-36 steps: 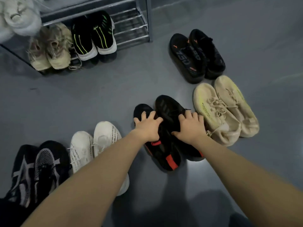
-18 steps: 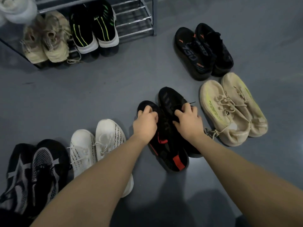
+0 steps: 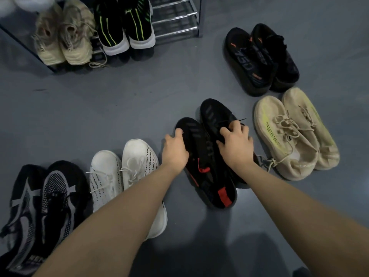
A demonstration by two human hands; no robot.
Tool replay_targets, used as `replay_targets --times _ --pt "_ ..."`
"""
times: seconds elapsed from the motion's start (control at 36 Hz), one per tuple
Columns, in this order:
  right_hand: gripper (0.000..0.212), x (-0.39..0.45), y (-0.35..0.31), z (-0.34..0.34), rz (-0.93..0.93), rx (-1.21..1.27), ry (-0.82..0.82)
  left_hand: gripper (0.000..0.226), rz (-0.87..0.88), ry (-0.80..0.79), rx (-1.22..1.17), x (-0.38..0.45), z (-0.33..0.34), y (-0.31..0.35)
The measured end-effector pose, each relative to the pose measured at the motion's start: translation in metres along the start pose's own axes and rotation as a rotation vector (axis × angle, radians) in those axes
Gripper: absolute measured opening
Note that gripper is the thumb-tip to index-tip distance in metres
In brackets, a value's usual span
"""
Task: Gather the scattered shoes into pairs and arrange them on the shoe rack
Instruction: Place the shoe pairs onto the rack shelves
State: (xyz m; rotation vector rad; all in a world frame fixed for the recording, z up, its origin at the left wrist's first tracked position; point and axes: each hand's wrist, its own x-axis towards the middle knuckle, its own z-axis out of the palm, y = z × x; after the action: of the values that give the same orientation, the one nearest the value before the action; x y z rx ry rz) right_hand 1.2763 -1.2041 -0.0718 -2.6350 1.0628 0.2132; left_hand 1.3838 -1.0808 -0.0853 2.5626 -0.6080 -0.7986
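The grey floor (image 3: 139,100) has shoes all over it. The metal shoe rack (image 3: 175,19) at the top holds two pairs. In the middle sit the black shoes with red tabs (image 3: 211,176), side by side on the floor. The left hand (image 3: 174,151) grabs the left shoe's side. The right hand (image 3: 235,144) grabs the right shoe's laces.

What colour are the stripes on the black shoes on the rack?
Neon green stripes on the black shoes, in the head view.
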Motion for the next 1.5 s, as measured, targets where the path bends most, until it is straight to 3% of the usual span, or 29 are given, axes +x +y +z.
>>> replay_targets --times 0.17,0.36,0.56,0.67,0.75,0.81,0.94,1.11,1.19,1.33,1.5 --pt "0.02 0.018 -0.013 -0.003 0.027 0.056 0.075 0.056 0.078 0.089 -0.047 0.027 -0.019 0.002" --pt "0.022 0.057 -0.035 -0.01 0.065 0.169 0.098 0.056 0.15 0.183 0.072 0.069 -0.05 0.009" --pt "0.039 0.06 -0.023 -0.009 -0.007 0.188 -0.054 0.035 0.149 -0.024 0.223 0.072 -0.044 0.0" --pt "0.046 0.04 -0.016 -0.01 -0.043 0.115 -0.029 0.036 0.305 0.047 0.274 0.045 -0.032 0.002" --pt "0.04 0.024 -0.012 -0.013 -0.047 0.062 0.029 0.035 0.436 0.121 0.23 0.022 -0.029 0.007" --pt "0.036 0.015 -0.01 -0.015 -0.068 0.012 -0.015 0.035 0.516 0.112 0.302 0.009 -0.026 0.012" --pt "0.044 -0.002 -0.003 -0.014 -0.164 -0.064 -0.153 0.054 0.482 -0.149 0.611 -0.011 -0.023 0.021" --pt "0.077 -0.012 0.005 -0.011 -0.204 -0.131 -0.171 0.082 0.392 -0.12 0.684 -0.027 -0.01 0.014" --pt "0.075 -0.011 0.006 -0.008 -0.203 -0.126 -0.169 0.071 0.367 -0.113 0.661 -0.028 -0.009 0.017" --pt "0.075 -0.012 0.001 -0.009 -0.199 -0.211 -0.217 0.048 0.489 -0.157 0.607 -0.033 -0.005 0.019" --pt "0.059 -0.019 -0.002 -0.005 -0.198 -0.196 -0.258 0.039 0.559 -0.149 0.6 -0.038 -0.01 0.016"
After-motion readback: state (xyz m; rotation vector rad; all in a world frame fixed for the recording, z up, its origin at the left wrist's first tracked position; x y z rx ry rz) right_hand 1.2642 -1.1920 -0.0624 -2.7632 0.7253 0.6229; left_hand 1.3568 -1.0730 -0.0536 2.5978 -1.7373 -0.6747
